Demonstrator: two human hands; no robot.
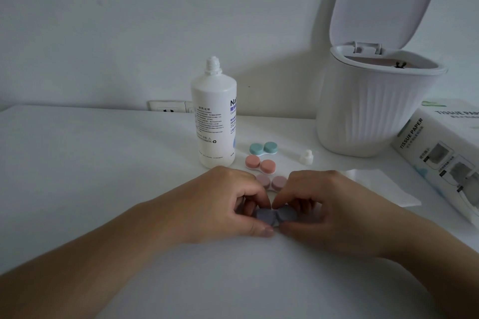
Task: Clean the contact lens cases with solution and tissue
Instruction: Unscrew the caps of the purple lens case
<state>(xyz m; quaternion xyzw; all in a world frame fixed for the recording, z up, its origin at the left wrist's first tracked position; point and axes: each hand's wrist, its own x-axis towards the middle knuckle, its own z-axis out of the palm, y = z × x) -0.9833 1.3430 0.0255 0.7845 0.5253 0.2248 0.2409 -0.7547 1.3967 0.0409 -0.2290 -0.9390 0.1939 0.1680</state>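
Head view showed the grey-blue contact lens case on the white table, lying left to right between both hands, the left hand and right hand each curled inward and pinching one end, forearms converging from the lower corners.

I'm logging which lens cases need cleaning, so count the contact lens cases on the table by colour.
Teal case: 1
Salmon-pink case: 1
Mauve-pink case: 1
Grey-blue case, held in both hands: 1
Total: 4
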